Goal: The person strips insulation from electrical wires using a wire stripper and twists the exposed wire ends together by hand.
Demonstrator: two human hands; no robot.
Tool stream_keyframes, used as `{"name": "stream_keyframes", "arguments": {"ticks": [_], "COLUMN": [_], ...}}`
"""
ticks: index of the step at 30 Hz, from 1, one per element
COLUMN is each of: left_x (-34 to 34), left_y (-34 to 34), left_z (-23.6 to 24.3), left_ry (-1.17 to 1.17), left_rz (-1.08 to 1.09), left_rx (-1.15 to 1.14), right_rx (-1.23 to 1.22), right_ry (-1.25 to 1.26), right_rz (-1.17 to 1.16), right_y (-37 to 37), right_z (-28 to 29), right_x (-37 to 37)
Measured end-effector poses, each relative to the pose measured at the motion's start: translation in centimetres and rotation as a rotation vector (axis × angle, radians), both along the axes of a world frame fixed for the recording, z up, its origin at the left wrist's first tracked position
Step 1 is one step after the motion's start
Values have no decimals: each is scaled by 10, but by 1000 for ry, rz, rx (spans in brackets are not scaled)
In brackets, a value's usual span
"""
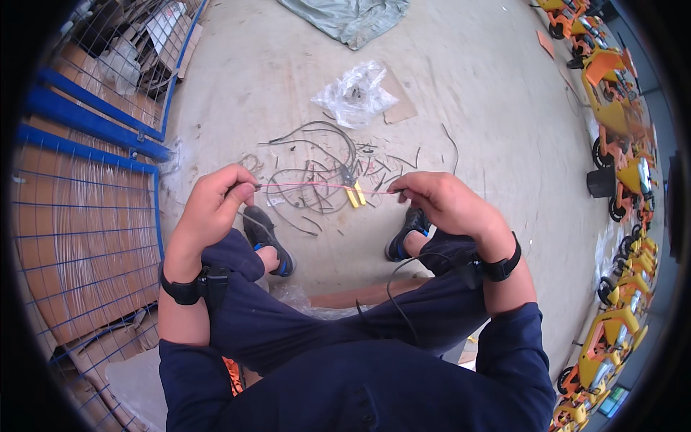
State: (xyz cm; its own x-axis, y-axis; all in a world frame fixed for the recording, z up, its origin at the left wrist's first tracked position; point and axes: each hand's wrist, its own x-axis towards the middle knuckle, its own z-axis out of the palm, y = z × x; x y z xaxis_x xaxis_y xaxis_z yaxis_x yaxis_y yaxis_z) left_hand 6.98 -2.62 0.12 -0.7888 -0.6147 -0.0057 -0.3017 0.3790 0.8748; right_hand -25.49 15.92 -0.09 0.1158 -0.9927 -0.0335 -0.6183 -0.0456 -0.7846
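My left hand (223,201) pinches one end of a thin pink wire (324,185), which stretches across to my right hand (432,198), closed on the other end. A short dark piece shows at each pinch, too small to make out. Below and beyond the wire, yellow-handled pliers (355,196) with dark jaws lie on the floor among loose black cables (317,131) and many short offcuts of wire.
Crumpled clear plastic (354,90) on cardboard (399,108) and a grey-green sheet (345,18) lie ahead. A blue mesh cage (155,205) with cardboard stands left. Rows of yellow-orange ride-on vehicles (615,122) line the right, beside a black box (599,183). My feet flank the wires.
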Motion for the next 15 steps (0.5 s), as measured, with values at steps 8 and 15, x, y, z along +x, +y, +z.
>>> {"name": "stream_keyframes", "arguments": {"ticks": [8,15], "left_x": [-14,-40], "left_y": [18,52], "left_z": [2,5], "left_ry": [-110,9], "left_rz": [-139,-367], "left_rx": [111,88], "right_rx": [-153,-188], "right_ry": [19,55], "right_rz": [147,172], "right_y": [-8,-10], "right_z": [5,14], "right_x": [31,51]}}
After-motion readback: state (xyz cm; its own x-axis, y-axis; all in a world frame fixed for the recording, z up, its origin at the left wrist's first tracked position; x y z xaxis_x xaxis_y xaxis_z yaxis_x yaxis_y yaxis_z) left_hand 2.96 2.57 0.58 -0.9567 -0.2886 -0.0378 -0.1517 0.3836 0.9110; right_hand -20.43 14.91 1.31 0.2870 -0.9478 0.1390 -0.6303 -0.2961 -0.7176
